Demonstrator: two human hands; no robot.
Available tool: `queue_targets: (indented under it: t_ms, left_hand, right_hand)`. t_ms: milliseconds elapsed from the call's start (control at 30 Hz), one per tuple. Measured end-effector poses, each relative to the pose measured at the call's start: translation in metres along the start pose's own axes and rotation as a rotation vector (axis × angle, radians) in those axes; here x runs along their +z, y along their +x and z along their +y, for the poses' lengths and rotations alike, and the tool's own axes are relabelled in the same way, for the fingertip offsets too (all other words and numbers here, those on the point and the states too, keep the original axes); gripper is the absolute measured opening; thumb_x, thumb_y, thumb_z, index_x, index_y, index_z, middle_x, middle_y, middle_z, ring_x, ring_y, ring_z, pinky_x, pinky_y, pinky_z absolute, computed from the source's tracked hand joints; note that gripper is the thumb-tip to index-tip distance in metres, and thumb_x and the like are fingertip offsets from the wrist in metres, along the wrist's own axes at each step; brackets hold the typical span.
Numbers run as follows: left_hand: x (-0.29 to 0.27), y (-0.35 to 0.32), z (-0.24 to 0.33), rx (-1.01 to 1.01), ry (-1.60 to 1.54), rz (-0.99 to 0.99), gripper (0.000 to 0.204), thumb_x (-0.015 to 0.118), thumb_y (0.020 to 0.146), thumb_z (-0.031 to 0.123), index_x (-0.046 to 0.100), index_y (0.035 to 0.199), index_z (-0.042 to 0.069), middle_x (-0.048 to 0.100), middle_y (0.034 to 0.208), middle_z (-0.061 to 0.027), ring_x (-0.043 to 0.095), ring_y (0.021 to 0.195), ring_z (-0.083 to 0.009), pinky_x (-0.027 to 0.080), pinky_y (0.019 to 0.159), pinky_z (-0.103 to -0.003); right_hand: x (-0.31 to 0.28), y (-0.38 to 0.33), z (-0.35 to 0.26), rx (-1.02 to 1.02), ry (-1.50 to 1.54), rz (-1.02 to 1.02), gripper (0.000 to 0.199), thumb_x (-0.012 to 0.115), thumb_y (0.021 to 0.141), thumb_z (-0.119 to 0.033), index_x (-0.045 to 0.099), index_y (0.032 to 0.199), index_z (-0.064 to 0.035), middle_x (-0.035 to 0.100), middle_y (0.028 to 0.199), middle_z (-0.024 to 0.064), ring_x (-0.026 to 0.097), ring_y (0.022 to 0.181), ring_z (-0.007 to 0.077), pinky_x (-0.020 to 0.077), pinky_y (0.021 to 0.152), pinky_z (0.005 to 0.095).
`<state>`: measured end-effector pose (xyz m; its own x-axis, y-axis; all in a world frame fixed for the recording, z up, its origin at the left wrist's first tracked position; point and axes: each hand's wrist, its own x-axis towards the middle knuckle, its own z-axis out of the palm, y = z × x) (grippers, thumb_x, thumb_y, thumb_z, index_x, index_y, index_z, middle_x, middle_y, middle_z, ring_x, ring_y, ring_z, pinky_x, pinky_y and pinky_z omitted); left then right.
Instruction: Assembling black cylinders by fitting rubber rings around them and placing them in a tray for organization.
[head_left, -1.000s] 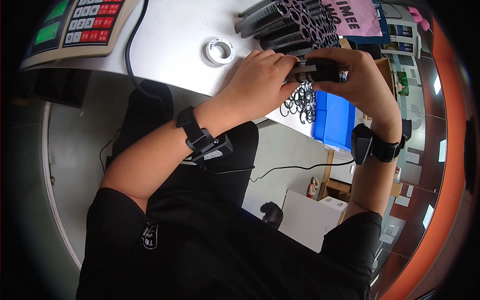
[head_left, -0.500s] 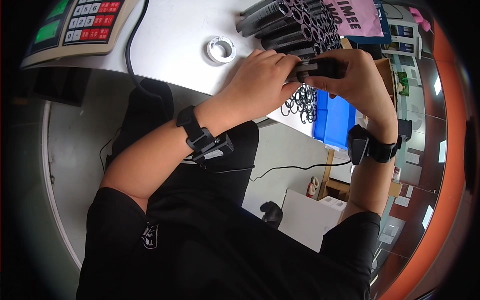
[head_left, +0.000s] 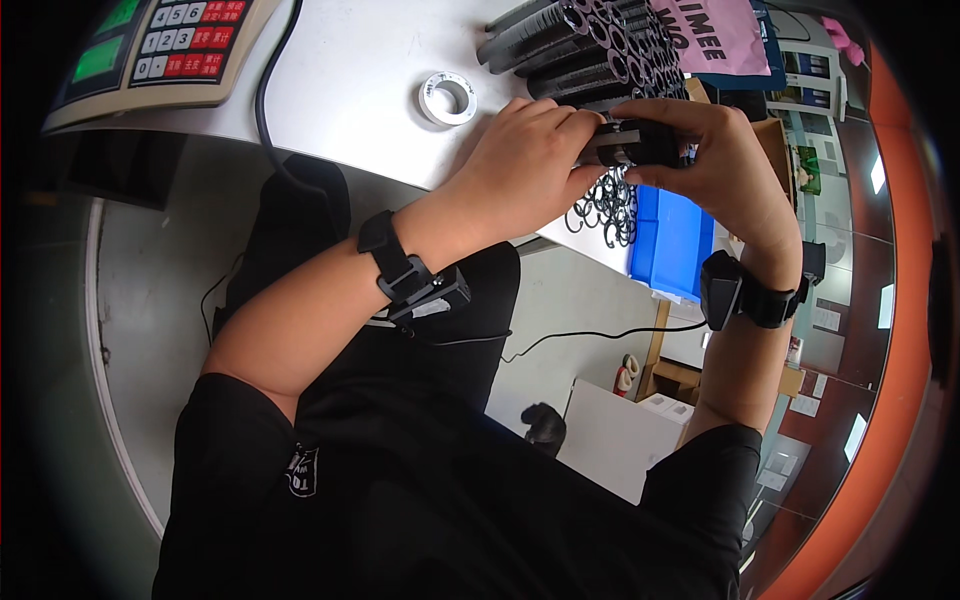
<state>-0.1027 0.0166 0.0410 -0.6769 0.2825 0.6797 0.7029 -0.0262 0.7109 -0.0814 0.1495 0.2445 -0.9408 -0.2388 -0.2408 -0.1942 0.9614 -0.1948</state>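
Note:
Over the table's near edge my left hand (head_left: 545, 150) is closed around a dark tube, mostly hidden by its fingers. A black cylindrical piece (head_left: 650, 144) sticks out of that grip to the right, in line with the tube. My right hand (head_left: 725, 150) pinches this piece from the right, fingers above it and thumb below. Whether tube and piece are joined cannot be seen. Just below both hands lies a heap of small black open rings (head_left: 606, 212). Behind them is a stack of black tubes (head_left: 560, 40), their hollow ends turned right.
A white ring (head_left: 434, 108) stands left of the stack on the white table (head_left: 340, 90). A weighing scale (head_left: 190, 92) with a keypad sits far left, a black cable (head_left: 262, 110) beside it. A blue tray (head_left: 668, 245) is right of the rings; a pink bag (head_left: 735, 30) lies behind.
My right hand's fingers and thumb have spread wider about the black piece, so more of it shows. My left hand keeps its hold almost unmoved. The whole view has shifted slightly.

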Motion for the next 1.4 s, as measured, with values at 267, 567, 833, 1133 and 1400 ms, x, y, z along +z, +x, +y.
queue_targets:
  t_ms: [267,567,833,1133,1400]
  left_hand:
    - [0.003,0.001,-0.003,0.011,-0.010,0.019,0.035,0.077,0.091,0.023,0.068,0.116,0.001,0.072,0.100,-0.0106,0.067,0.100,-0.0299,0.048,0.092,-0.042]
    - [0.001,-0.001,-0.002,0.016,-0.001,0.009,0.033,0.077,0.091,0.022,0.068,0.115,0.001,0.072,0.098,-0.0104,0.067,0.099,-0.0297,0.048,0.093,-0.042]
    - [0.001,-0.001,-0.002,0.011,-0.008,0.020,0.031,0.077,0.091,0.022,0.068,0.113,0.002,0.072,0.098,-0.0105,0.067,0.099,-0.0295,0.048,0.093,-0.042]
    - [0.002,-0.001,-0.004,0.014,0.007,0.005,0.032,0.077,0.091,0.022,0.068,0.114,0.001,0.073,0.099,-0.0107,0.068,0.100,-0.0288,0.048,0.094,-0.042]
    - [-0.001,0.001,-0.001,0.006,-0.054,0.023,0.034,0.072,0.087,0.013,0.066,0.118,0.001,0.071,0.103,-0.0134,0.067,0.102,-0.0323,0.049,0.097,-0.043]
  right_hand:
    - [0.000,0.003,-0.012,0.243,0.002,-0.039,0.047,0.096,0.076,-0.010,0.078,0.118,-0.0001,0.075,0.089,0.0032,0.059,0.076,0.0081,0.0506,0.068,0.0250]
    - [0.002,0.002,-0.005,-0.033,-0.032,0.012,0.049,0.096,0.076,-0.011,0.077,0.120,0.0006,0.075,0.090,0.0031,0.058,0.075,0.0082,0.0508,0.067,0.0259]
    - [0.002,0.004,-0.003,0.087,-0.017,-0.035,0.054,0.097,0.074,-0.012,0.076,0.123,-0.0009,0.075,0.090,0.0048,0.058,0.076,0.0078,0.0519,0.068,0.0256]
    - [0.002,0.003,-0.005,0.008,-0.045,-0.041,0.055,0.097,0.074,-0.015,0.075,0.122,0.0026,0.075,0.093,0.0049,0.061,0.079,0.0077,0.0542,0.072,0.0252]
    - [0.004,0.005,0.000,0.110,0.030,-0.052,0.059,0.098,0.071,-0.012,0.075,0.125,0.0006,0.077,0.097,0.0062,0.063,0.082,0.0078,0.0561,0.076,0.0268]
